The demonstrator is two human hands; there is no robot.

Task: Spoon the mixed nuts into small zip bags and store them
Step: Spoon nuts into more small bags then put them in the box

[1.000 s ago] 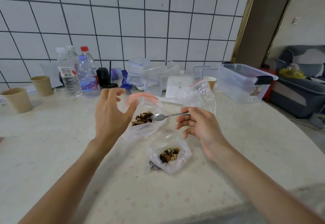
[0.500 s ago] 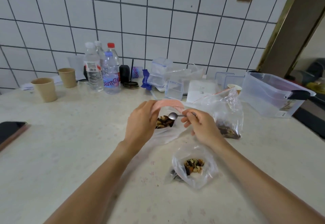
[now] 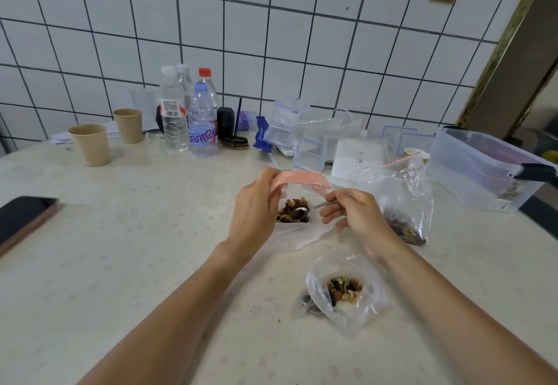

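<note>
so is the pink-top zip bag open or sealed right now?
Open. The left hand holds the pink-top zip bag by its rim, the mouth gapes, and the spoon in the right hand reaches the nuts inside.

Pink-rimmed clear zip bag, brown mixed nuts, tan paper cups, white black-gridded tiles

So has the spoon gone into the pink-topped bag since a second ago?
Yes. The spoon has moved left and down, past the pink rim held by the left hand; its bowl now sits among the nuts.
</note>
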